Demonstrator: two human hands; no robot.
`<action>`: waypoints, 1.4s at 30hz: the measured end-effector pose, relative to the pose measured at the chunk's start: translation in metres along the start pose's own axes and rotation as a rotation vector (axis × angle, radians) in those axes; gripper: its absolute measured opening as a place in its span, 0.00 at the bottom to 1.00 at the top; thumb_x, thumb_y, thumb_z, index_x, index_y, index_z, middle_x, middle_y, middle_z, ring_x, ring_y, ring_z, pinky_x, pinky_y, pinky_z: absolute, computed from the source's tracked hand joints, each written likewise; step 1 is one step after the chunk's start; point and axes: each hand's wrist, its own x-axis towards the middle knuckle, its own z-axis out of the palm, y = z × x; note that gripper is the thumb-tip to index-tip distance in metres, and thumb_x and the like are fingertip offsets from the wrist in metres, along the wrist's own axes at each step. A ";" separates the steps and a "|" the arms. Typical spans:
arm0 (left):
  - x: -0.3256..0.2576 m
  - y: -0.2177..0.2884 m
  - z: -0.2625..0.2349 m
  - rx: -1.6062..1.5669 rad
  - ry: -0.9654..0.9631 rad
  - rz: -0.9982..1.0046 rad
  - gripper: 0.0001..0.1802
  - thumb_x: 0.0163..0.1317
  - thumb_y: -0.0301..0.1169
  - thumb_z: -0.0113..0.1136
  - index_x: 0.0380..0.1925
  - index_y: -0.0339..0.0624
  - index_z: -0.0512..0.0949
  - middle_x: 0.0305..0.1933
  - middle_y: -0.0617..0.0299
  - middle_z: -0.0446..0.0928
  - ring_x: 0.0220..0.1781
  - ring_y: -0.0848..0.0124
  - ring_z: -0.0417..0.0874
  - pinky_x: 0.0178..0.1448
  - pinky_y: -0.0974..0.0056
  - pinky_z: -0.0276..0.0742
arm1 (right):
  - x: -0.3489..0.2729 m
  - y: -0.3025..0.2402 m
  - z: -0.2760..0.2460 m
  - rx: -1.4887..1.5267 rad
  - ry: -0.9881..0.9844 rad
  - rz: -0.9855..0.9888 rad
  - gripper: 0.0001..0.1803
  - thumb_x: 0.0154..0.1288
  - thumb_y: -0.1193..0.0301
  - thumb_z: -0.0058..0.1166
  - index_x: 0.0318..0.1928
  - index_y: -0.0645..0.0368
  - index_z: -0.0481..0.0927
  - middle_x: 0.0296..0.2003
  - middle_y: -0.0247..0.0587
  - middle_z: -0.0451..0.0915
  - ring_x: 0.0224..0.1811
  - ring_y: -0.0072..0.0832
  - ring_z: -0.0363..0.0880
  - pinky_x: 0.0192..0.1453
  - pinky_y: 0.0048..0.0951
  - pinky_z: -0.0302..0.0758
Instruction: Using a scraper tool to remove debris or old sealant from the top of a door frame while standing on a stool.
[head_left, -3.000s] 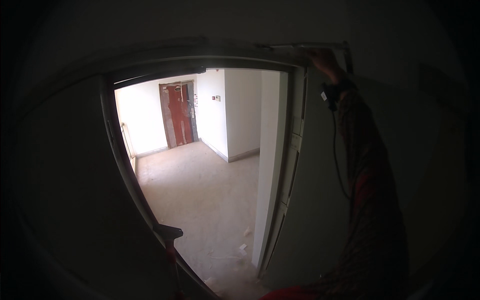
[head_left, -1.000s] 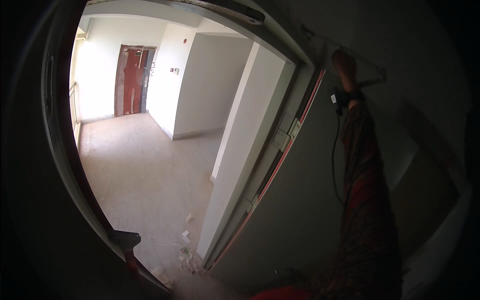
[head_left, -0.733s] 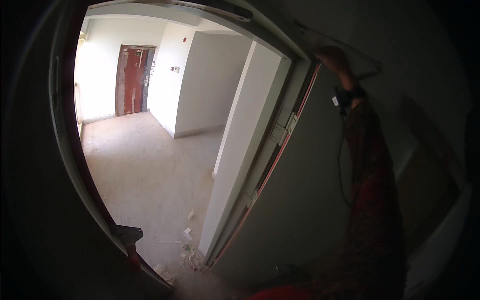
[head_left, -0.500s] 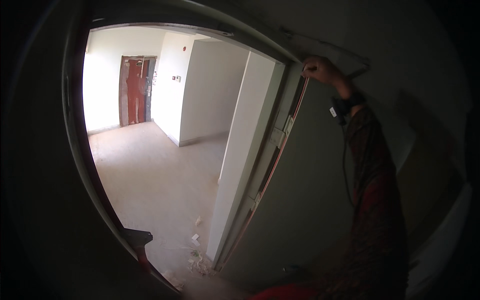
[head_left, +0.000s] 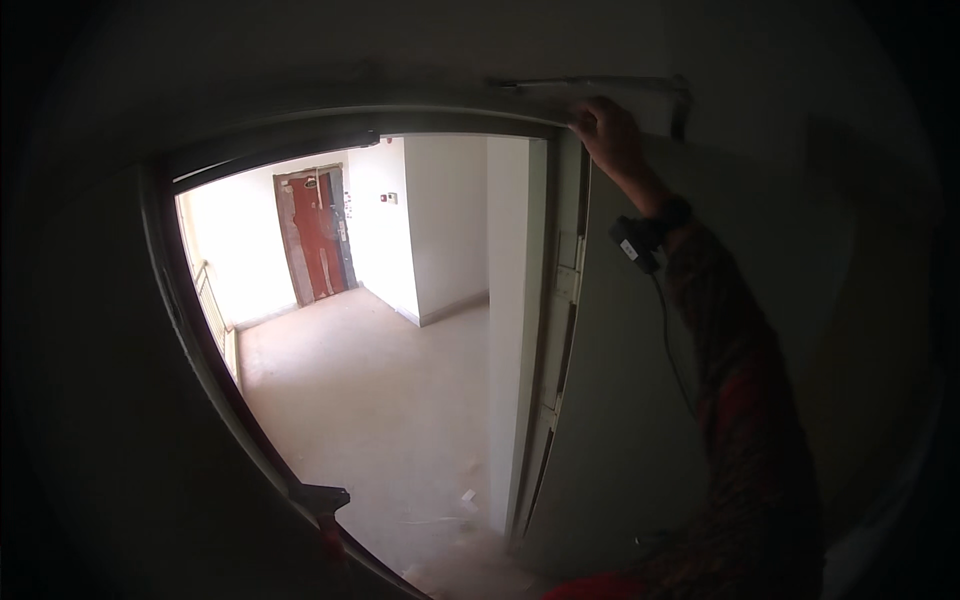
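Observation:
My right hand is raised to the upper right corner of a dark metal door frame. Its fingers are curled and pressed together at the corner; what they pinch, if anything, is too dark to make out. Below the hand runs the hinge-side edge of the frame, with a pale hinge on it. An open grey door leaf stands to the right. Around my right wrist sits a black strapped device with a cable hanging down. My left hand is out of view.
Through the doorway lies a bright room with a pale floor and a worn red door. A door closer arm juts out above my hand. A dark bracket sticks out at the lower left. White scraps lie near the threshold.
My view has tilted and turned, so the doorway sits lower and the red door farther right. My right hand stays at the frame's upper corner; the reddish line below it no longer shows.

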 end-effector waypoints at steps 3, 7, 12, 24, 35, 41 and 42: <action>-0.013 0.005 0.004 0.000 0.059 -0.060 0.08 0.54 0.32 0.58 0.27 0.39 0.73 0.18 0.71 0.65 0.20 0.81 0.63 0.24 0.73 0.61 | 0.001 0.003 0.006 -0.328 0.102 -0.080 0.13 0.49 0.67 0.58 0.35 0.59 0.76 0.32 0.43 0.75 0.35 0.36 0.75 0.40 0.34 0.72; -0.030 0.009 0.010 -0.081 0.095 -0.040 0.08 0.54 0.32 0.58 0.27 0.39 0.73 0.18 0.72 0.65 0.20 0.81 0.63 0.24 0.73 0.60 | -0.001 0.003 0.018 -0.337 0.034 -0.015 0.10 0.49 0.68 0.56 0.32 0.58 0.76 0.31 0.43 0.74 0.35 0.38 0.74 0.39 0.37 0.72; -0.038 0.018 0.015 0.029 0.058 -0.001 0.08 0.54 0.32 0.58 0.26 0.38 0.73 0.18 0.71 0.65 0.20 0.80 0.63 0.24 0.71 0.61 | 0.002 0.018 0.021 -0.416 0.092 -0.112 0.06 0.49 0.72 0.52 0.29 0.60 0.74 0.27 0.43 0.74 0.31 0.39 0.74 0.34 0.36 0.72; -0.057 0.025 0.026 0.104 0.154 0.047 0.08 0.54 0.31 0.58 0.26 0.37 0.73 0.17 0.70 0.64 0.20 0.79 0.62 0.24 0.70 0.60 | 0.013 0.033 0.058 -0.213 0.235 -0.172 0.08 0.55 0.69 0.45 0.26 0.60 0.73 0.26 0.45 0.74 0.28 0.41 0.74 0.30 0.38 0.71; -0.052 0.010 0.023 0.030 0.131 0.058 0.19 0.55 0.43 0.55 0.33 0.35 0.74 0.25 0.58 0.73 0.29 0.72 0.71 0.33 0.64 0.66 | 0.011 0.014 0.024 -0.046 0.226 -0.037 0.14 0.59 0.63 0.47 0.35 0.61 0.76 0.30 0.48 0.76 0.32 0.38 0.76 0.36 0.32 0.73; -0.059 0.007 0.010 -0.018 0.166 0.050 0.20 0.56 0.45 0.53 0.32 0.36 0.74 0.21 0.63 0.70 0.25 0.76 0.68 0.28 0.66 0.65 | 0.006 -0.051 0.040 0.147 0.046 0.040 0.11 0.54 0.66 0.54 0.34 0.60 0.76 0.28 0.42 0.77 0.30 0.34 0.77 0.36 0.30 0.74; -0.064 0.010 0.009 0.030 0.202 0.038 0.19 0.56 0.44 0.53 0.31 0.36 0.73 0.20 0.65 0.68 0.23 0.77 0.66 0.26 0.66 0.63 | 0.007 -0.064 0.048 0.108 0.062 0.040 0.11 0.52 0.66 0.56 0.33 0.59 0.76 0.28 0.41 0.78 0.31 0.35 0.77 0.37 0.32 0.74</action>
